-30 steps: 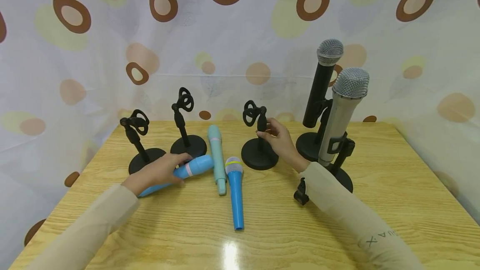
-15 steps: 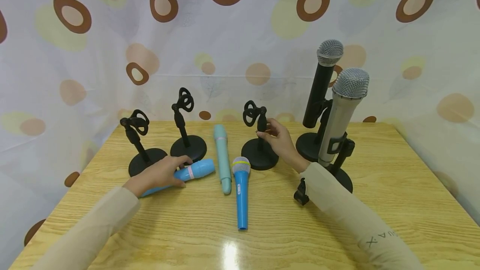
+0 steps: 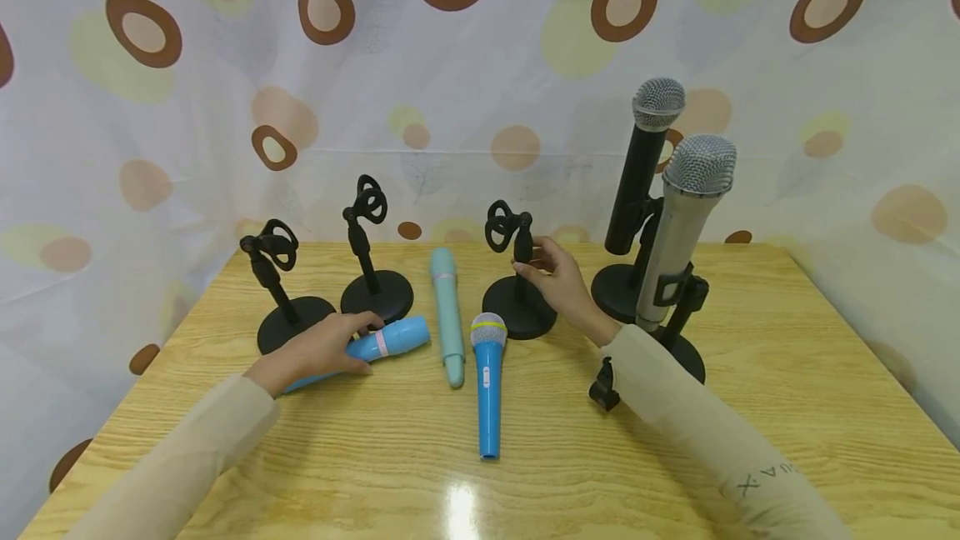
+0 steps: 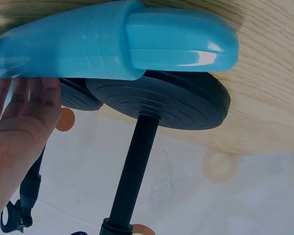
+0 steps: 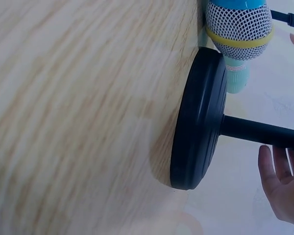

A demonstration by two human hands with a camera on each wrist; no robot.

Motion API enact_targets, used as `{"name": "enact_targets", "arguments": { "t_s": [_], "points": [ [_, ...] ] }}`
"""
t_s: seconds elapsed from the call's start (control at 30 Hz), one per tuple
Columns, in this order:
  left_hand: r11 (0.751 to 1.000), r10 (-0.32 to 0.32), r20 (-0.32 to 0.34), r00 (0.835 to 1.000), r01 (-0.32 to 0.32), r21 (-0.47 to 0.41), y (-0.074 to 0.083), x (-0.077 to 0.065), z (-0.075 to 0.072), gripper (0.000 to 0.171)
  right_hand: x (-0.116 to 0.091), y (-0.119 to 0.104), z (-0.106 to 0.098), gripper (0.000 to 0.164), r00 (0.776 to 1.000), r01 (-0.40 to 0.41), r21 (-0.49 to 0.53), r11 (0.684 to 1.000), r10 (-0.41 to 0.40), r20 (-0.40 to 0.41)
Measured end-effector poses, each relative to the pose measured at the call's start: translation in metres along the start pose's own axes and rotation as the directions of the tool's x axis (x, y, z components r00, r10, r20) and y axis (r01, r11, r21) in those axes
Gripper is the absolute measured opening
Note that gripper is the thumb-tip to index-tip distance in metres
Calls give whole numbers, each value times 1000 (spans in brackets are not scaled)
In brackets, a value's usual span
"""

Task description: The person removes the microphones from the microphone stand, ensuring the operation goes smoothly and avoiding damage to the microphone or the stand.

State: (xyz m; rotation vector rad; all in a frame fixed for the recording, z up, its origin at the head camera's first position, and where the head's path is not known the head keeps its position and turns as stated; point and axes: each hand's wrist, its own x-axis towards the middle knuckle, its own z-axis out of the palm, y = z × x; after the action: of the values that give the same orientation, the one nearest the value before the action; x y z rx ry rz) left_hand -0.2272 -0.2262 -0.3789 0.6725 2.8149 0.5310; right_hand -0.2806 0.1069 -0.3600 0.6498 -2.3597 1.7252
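While head cam hides some, L-wrist shows mic tail (image 4: 183, 41).

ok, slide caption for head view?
Left hand grips a pink-banded blue microphone; right hand holds an empty black stand.

The light blue microphone (image 3: 401, 336) is glossy with a pink band; the mint-green microphone (image 3: 447, 307) has a pale pink band. The brighter blue microphone (image 3: 489, 402) is silver-meshed and yellow-ringed. The stands (image 3: 513, 319) are plain black. The black microphone (image 3: 636, 177) and pale silver microphone (image 3: 677, 232) have silver mesh. The desk (image 3: 562, 465) is yellow-tan wood grain, the backdrop (image 3: 450, 73) white with brown rings and peach and yellow-green spots.
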Motion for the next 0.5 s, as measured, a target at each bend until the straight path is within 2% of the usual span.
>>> {"name": "enact_targets", "arguments": {
  "t_s": [0.2,0.4,0.5],
  "points": [
    [1000,-3,-2,1000,3,-2,1,0,0,57,-3,-4,0,37,1000,0,0,1000,0,-26],
    [999,31,-23,999,-31,-20,3,0,-3,58,1,12,-1,41,998,-44,-29,999,42,-48],
    [998,49,-34,998,-50,-32,4,0,-5,57,2,17,-3,43,998,-38,-47,998,35,-59]
  ]
}}
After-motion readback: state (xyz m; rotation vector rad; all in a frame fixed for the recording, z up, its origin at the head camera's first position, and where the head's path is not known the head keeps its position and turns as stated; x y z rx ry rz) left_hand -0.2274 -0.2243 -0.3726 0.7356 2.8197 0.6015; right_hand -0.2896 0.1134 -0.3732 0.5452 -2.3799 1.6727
